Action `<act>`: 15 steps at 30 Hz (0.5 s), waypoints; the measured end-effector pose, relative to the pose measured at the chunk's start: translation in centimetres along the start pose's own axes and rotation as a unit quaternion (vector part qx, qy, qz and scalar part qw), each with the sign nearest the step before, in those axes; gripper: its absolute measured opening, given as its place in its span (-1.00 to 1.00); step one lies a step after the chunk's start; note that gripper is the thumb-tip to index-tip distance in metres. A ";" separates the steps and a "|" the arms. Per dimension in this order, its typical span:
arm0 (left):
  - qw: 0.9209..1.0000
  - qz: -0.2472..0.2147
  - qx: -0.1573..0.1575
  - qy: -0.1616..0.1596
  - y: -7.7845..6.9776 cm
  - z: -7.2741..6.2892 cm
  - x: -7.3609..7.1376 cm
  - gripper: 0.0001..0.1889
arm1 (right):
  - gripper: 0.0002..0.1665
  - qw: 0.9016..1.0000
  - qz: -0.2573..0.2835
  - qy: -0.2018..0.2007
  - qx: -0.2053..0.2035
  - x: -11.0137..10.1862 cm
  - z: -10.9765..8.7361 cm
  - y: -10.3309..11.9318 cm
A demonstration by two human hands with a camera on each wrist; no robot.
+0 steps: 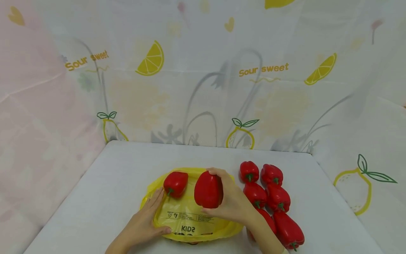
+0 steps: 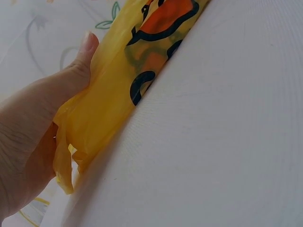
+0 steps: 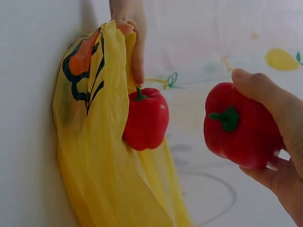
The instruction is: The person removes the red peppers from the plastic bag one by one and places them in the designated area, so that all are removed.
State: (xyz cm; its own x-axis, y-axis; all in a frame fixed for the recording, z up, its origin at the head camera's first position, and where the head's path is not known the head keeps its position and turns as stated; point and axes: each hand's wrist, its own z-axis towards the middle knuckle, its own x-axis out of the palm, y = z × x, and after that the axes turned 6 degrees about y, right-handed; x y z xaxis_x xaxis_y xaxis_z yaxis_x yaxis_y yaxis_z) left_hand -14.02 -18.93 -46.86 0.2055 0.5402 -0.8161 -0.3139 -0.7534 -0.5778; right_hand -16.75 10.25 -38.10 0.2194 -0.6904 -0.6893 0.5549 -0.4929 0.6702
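Observation:
My right hand (image 1: pixel 226 201) holds a red bell pepper (image 1: pixel 208 190) above a yellow plastic bag (image 1: pixel 222 231), thumb and fingers curled round its sides. In the right wrist view the green stem of this held pepper (image 3: pixel 241 125) points toward the bag. Another red bell pepper (image 1: pixel 175 183) lies inside the bag at its back left. Along the left rim rests my left hand (image 1: pixel 147 218), its fingers straight and spread from the thumb. Up close in the left wrist view, the thumb lies against the yellow plastic bag (image 2: pixel 102 101), with the other fingers hidden.
Several red bell peppers (image 1: pixel 277 197) sit grouped in two rows right of the bag, partly behind the right forearm. All stands on a white table (image 1: pixel 104 187). A cloth backdrop (image 1: pixel 203 70) printed with lemons rises behind it.

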 end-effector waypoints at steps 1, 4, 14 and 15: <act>1.000 0.001 0.001 0.001 0.0 0.0 0.0 0.24 | 0.15 1.000 0.002 -0.001 0.002 -0.2 -0.1 0.0; 1.000 0.001 0.002 0.001 0.0 0.0 0.0 0.23 | 0.16 1.000 0.008 -0.006 0.002 -0.6 -0.4 -0.1; 1.000 -0.007 -0.001 0.007 0.0 0.1 -0.1 0.23 | 0.18 0.999 0.024 -0.027 -0.025 -2.1 -1.8 -0.8; 1.000 -0.006 -0.001 0.008 0.0 0.1 -0.1 0.23 | 0.18 0.999 0.027 -0.028 -0.030 -2.2 -2.0 -1.0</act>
State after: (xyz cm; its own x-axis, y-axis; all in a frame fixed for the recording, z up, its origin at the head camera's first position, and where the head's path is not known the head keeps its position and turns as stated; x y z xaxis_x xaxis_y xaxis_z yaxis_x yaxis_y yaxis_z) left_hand -14.11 -18.97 -46.74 0.2239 0.5441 -0.8086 -0.3098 -0.7469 -0.5883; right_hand -16.21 13.29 -37.79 0.2061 -0.7437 -0.6360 0.5906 -0.4236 0.6868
